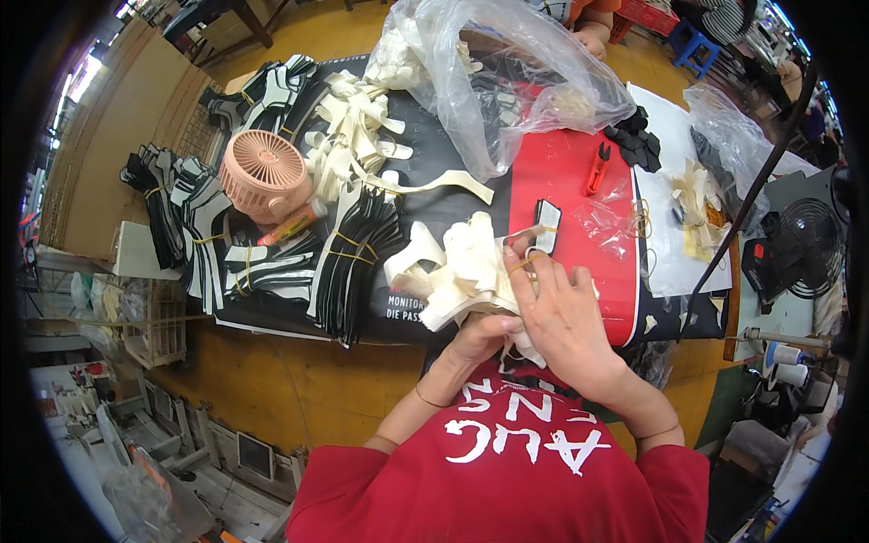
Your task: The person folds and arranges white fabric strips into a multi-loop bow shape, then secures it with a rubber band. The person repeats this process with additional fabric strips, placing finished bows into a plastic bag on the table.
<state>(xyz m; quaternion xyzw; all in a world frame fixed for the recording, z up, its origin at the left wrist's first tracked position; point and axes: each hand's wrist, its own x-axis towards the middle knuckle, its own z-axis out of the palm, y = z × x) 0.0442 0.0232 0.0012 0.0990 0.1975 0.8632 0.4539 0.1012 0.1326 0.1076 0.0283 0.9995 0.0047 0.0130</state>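
Observation:
My left hand grips a bundle of cream fabric pieces from below, its thumb on the near side. Across the bundle's right side lies my right hand, fingers closed against it; a thin tan rubber band appears to loop at those fingers. The right palm and the left fingertips are hidden. Just beyond my right fingertips lies a small stack of black-and-white pieces. Left of the bundle is a banded stack of dark strips.
A pink fan stands among banded stacks at the left. More cream pieces are heaped behind, beside a clear plastic bag. Red-handled snips lie on the red surface. A black fan is at the right; another person's hand shows opposite.

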